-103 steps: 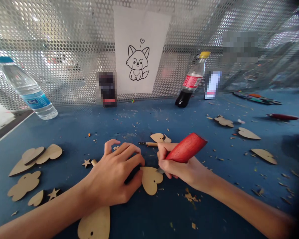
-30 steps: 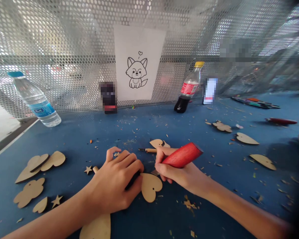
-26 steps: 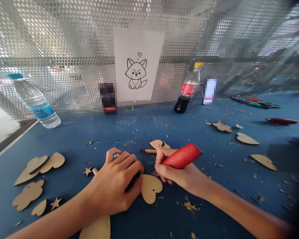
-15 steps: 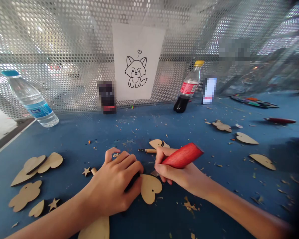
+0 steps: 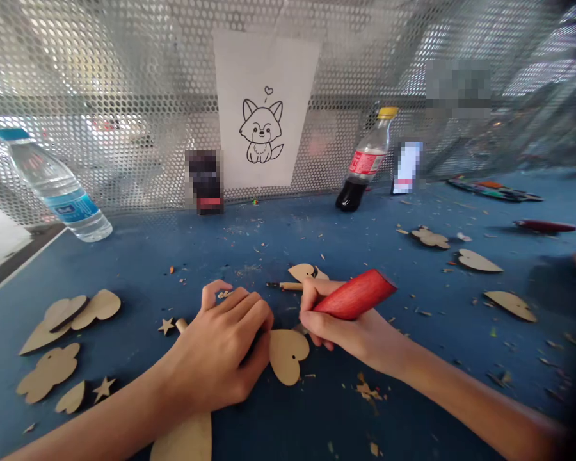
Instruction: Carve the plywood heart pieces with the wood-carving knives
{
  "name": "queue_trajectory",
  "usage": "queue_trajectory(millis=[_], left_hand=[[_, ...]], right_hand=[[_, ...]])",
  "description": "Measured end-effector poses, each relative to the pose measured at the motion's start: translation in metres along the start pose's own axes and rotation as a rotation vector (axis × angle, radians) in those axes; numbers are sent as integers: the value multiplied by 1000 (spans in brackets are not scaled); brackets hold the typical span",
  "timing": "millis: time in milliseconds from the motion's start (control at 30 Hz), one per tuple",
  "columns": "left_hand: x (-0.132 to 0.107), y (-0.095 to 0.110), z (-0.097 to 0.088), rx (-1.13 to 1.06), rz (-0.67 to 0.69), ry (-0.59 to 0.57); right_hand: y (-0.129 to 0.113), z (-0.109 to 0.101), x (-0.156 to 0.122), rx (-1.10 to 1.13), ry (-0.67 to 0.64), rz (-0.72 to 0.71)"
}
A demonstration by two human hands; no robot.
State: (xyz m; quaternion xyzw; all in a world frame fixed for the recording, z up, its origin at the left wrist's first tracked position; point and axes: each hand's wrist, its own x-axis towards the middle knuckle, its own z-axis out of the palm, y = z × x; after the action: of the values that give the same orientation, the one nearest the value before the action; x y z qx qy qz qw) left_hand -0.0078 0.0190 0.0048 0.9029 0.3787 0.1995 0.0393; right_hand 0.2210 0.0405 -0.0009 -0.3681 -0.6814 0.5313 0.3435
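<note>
The person's left hand (image 5: 233,342) lies palm down on the blue table (image 5: 196,250), its little finger lifted apart from the others and its middle fingers bent close together; its thumb meets the left edge of a wooden heart (image 5: 288,362), whose pointed end is hidden beneath the hand, so one cannot tell whether the fingers clamp it; the heart lies between the two hands, with its rounded lobes and a small dark hole facing the near side of the table. The right hand (image 5: 343,326) has its thumb and fingers closed around a red-handled tool (image 5: 358,294), the thick handle slanting up and to the right; only a little of the metal blade shows, at the heart's upper right edge, and one cannot tell whether it touches the wood.

Just beyond the right hand lie a thin wooden-handled tool (image 5: 292,286) with a dark tip and another heart-shaped piece (image 5: 301,271); a small star (image 5: 166,326) and a wooden stick end (image 5: 181,325) sit beside the left wrist; a large wooden piece (image 5: 187,438) shows below the left forearm; a cloud-shaped piece (image 5: 48,372) lies farther left; wood chips (image 5: 366,389) are scattered near the right forearm.
</note>
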Motion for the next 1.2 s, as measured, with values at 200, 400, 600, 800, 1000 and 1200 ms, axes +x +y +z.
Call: queue_trajectory(millis=[200, 400, 600, 800, 1000, 1200], left_hand=[[1, 3, -1, 12, 16, 15], [1, 3, -3, -7, 25, 17], [1, 2, -3, -27, 27, -90], [4, 3, -5, -26, -56, -176], [3, 1, -9, -146, -16, -100], [3, -3, -6, -171, 10, -118]], right_hand=[[-1, 1, 1, -3, -2, -18], [-1, 0, 2, -38, -24, -82], [-2, 0, 2, -65, -20, -89], [-1, 1, 1, -50, -21, -81], [-1, 0, 1, -39, -21, -116], [-4, 2, 0, -98, -22, -139]])
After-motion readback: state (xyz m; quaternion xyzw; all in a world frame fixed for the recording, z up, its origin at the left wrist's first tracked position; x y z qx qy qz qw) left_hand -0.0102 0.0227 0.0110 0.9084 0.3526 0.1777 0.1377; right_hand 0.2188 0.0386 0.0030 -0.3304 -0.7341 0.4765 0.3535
